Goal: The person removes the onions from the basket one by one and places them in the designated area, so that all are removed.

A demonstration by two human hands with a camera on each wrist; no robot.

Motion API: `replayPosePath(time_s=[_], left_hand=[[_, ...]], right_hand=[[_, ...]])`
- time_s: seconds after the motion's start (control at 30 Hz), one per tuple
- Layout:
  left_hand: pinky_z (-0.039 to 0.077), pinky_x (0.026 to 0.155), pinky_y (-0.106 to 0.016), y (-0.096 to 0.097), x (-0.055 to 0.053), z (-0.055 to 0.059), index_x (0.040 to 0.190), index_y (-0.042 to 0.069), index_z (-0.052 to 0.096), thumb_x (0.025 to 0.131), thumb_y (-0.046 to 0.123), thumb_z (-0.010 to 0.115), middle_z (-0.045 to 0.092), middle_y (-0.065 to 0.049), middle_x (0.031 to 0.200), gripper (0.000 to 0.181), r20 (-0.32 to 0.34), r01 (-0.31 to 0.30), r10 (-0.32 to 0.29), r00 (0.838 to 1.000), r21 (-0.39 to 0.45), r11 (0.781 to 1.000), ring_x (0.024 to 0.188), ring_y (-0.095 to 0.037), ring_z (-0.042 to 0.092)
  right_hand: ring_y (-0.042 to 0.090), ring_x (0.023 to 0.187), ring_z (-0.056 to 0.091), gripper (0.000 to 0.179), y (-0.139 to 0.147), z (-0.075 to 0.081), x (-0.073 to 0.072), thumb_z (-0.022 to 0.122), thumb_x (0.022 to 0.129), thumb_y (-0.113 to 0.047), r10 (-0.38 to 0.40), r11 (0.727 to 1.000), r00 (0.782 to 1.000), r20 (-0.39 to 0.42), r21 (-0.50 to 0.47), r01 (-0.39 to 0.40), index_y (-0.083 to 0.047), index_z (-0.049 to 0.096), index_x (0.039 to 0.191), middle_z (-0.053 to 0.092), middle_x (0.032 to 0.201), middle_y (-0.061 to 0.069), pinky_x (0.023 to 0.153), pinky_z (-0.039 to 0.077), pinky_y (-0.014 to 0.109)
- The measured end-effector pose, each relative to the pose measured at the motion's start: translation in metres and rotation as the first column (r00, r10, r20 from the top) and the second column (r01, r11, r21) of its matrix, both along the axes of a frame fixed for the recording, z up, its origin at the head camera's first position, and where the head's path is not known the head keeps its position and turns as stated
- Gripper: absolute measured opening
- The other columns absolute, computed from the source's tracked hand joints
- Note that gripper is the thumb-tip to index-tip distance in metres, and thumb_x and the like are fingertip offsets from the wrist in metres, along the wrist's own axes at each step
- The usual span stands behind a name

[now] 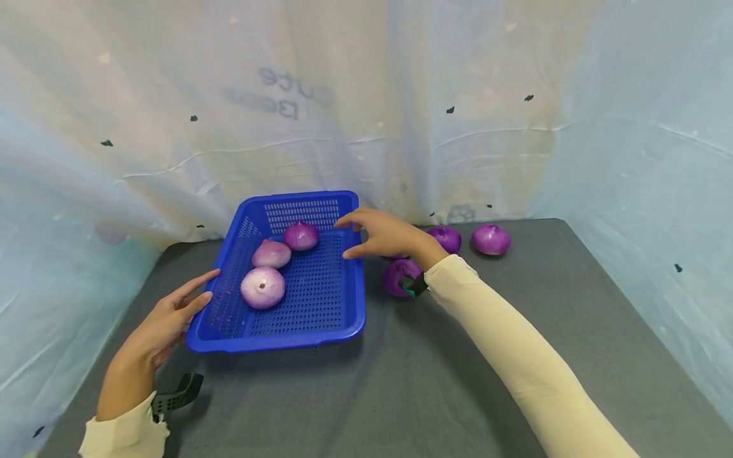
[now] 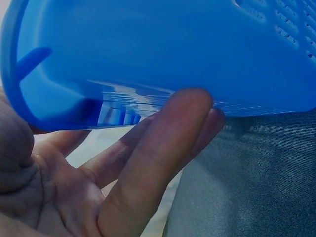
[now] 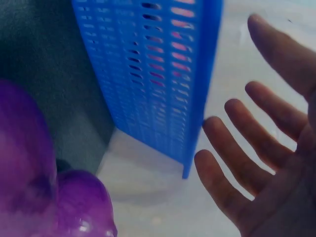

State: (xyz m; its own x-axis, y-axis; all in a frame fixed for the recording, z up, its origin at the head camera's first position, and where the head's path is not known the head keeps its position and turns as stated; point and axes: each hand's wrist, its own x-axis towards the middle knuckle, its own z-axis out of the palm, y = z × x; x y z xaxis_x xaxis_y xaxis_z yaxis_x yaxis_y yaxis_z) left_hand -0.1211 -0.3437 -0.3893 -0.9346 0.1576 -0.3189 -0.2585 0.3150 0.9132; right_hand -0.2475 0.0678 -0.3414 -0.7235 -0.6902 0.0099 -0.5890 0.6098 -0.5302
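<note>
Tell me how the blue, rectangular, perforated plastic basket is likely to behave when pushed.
The basket should be fairly stiff, given its straight walls and moulded rim. It is probably light for its size, being full of slots. The three round purple onions inside may roll, given their curved sides.

A dark grey table (image 1: pixel 275 407) reaches back to a pale, creased curtain (image 1: pixel 366 38), which hangs behind it and along both sides, showing faint lettering (image 1: pixel 284 79), a grey paw print (image 1: pixel 461 213) low down and small dark flecks (image 1: pixel 450 110)
</note>
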Motion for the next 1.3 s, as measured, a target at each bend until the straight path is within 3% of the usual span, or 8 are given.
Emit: replayPosePath(time_s=[0.2, 0.63, 0.87, 1.1, 1.3], left_hand=[[0.062, 0.076, -0.042, 0.001, 0.0, 0.001, 0.159, 0.033, 0.02, 0.102, 0.045, 0.049, 0.064, 0.02, 0.107, 0.065, 0.001, -0.006, 0.006, 1.0, -0.002, 1.0, 0.093, -0.013, 0.073], [0.061, 0.079, -0.043, 0.009, -0.005, -0.003, 0.159, 0.034, 0.021, 0.102, 0.047, 0.048, 0.061, 0.022, 0.109, 0.065, -0.002, 0.017, -0.017, 1.0, -0.01, 1.0, 0.095, -0.012, 0.072], [0.062, 0.076, -0.042, 0.001, -0.002, -0.003, 0.159, 0.035, 0.02, 0.104, 0.044, 0.046, 0.062, 0.025, 0.105, 0.062, -0.009, 0.01, -0.011, 1.0, -0.042, 0.999, 0.092, -0.01, 0.072], [0.061, 0.077, -0.04, 0.007, -0.002, -0.004, 0.159, 0.034, 0.02, 0.103, 0.045, 0.047, 0.062, 0.021, 0.108, 0.063, -0.014, 0.02, -0.02, 1.0, -0.025, 0.999, 0.094, -0.012, 0.072], [0.061, 0.077, -0.04, 0.007, 0.0, -0.004, 0.159, 0.032, 0.02, 0.104, 0.043, 0.047, 0.063, 0.022, 0.107, 0.063, -0.024, 0.013, -0.014, 1.0, -0.024, 1.0, 0.094, -0.011, 0.072]], right_hand=[[0.025, 0.127, 0.055, 0.063, -0.02, 0.0, -0.008, 0.076, 0.087, -0.044, -0.011, 0.999, 1.0, 0.013, 0.052, 0.01, -0.022, 0.054, 0.142, 0.057, 0.138, 0.004, 0.107, 0.046, 0.04], [0.027, 0.132, 0.054, 0.065, -0.047, -0.015, -0.03, 0.076, 0.088, -0.036, 0.024, 0.998, 0.993, 0.117, 0.047, -0.03, -0.012, 0.051, 0.144, 0.054, 0.144, 0.01, 0.111, 0.044, 0.04], [0.026, 0.136, 0.051, 0.068, -0.071, -0.017, -0.047, 0.076, 0.089, -0.033, 0.057, 0.994, 0.993, 0.104, 0.087, -0.066, -0.011, 0.047, 0.146, 0.05, 0.147, 0.011, 0.115, 0.04, 0.037], [0.024, 0.15, 0.03, 0.078, -0.082, -0.024, -0.055, 0.077, 0.088, -0.033, 0.035, 0.973, 0.999, 0.022, 0.226, -0.039, -0.014, 0.037, 0.153, 0.036, 0.159, 0.009, 0.124, 0.025, 0.036], [0.021, 0.154, 0.022, 0.087, -0.089, -0.032, -0.059, 0.076, 0.088, -0.036, 0.017, 0.967, 1.0, 0.023, 0.252, -0.022, -0.017, 0.028, 0.157, 0.028, 0.164, 0.005, 0.125, 0.022, 0.037]])
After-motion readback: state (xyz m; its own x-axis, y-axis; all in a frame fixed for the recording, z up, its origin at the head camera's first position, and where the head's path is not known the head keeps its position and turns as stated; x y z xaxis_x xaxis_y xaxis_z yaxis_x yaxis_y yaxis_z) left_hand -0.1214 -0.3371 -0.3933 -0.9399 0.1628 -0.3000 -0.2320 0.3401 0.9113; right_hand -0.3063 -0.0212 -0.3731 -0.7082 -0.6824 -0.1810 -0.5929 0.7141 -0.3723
